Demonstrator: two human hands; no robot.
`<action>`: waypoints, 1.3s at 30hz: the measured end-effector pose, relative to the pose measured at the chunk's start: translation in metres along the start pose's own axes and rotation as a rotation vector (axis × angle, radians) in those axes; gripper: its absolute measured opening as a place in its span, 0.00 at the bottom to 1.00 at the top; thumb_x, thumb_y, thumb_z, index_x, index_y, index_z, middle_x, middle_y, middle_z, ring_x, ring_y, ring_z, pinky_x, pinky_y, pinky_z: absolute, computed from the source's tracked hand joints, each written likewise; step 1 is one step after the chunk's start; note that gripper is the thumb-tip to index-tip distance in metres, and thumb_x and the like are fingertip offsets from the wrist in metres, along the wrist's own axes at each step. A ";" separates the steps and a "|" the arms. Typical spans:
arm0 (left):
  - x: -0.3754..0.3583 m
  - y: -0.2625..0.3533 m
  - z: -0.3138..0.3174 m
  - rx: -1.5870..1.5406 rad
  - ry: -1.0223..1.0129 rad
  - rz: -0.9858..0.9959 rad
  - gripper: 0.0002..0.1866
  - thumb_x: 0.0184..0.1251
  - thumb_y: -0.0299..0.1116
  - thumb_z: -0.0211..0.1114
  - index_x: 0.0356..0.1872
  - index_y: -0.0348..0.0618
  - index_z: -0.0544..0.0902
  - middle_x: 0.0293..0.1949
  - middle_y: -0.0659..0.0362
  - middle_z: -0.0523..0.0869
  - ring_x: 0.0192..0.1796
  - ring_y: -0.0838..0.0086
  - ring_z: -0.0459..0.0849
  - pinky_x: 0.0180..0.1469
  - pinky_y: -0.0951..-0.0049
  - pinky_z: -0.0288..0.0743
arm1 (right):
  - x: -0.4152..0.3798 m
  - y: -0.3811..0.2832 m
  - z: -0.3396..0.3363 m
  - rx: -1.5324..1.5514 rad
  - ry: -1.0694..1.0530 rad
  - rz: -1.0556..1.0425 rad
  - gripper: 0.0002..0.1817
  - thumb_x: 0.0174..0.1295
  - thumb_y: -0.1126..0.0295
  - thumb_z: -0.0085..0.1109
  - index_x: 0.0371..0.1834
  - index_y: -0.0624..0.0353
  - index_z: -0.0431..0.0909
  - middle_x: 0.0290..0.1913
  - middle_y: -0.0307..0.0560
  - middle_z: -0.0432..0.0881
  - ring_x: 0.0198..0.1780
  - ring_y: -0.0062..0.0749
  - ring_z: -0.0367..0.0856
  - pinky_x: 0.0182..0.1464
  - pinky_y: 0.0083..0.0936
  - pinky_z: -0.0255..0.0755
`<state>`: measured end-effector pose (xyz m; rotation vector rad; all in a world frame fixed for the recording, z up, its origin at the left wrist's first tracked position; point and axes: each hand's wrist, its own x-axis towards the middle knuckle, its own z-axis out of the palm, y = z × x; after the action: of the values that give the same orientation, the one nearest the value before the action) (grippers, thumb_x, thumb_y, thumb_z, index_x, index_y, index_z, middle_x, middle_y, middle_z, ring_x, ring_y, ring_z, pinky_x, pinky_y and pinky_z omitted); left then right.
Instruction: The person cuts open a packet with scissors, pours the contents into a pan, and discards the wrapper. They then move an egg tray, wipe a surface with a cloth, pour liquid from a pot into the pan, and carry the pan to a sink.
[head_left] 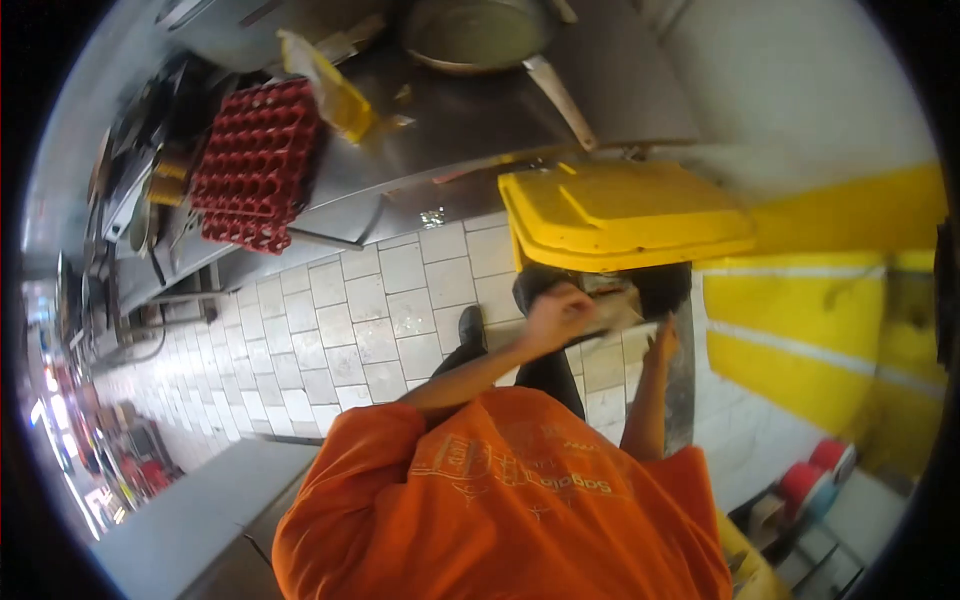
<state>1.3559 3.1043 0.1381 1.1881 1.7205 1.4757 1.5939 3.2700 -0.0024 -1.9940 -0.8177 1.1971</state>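
Note:
My left hand [562, 315] is over the near side of a yellow bin, fingers curled and slightly blurred; what they hold, if anything, I cannot make out. To its right, my right hand [664, 340] grips the end of a flat, pale thing [643, 329], smeared by motion. A dark narrow shape lies between the two hands, too blurred to name. Just beyond them the bin's yellow lid [630, 215] is tilted up at the front, and a black liner [665, 289] shows beneath it.
A steel counter [440, 130] runs along the far side, bearing red egg trays [258, 150], a yellow packet [345, 100] and a frying pan [475, 35] whose handle points toward the bin. More yellow bins [800, 320] stand at the right. Behind me at left is a grey worktop [210, 510].

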 end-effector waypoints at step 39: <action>-0.391 -0.162 -0.189 0.261 0.972 -0.984 0.12 0.50 0.23 0.64 0.37 0.37 0.76 0.23 0.52 0.82 0.26 0.68 0.82 0.32 0.71 0.75 | -0.356 -0.167 0.392 -0.606 -0.979 -1.690 0.12 0.47 0.82 0.53 0.36 0.62 0.77 0.35 0.55 0.78 0.39 0.51 0.77 0.43 0.35 0.72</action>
<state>1.3233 2.6713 -0.0235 -0.4793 2.5794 1.2008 1.0725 3.1754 0.1637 -0.2086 -2.6987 0.6728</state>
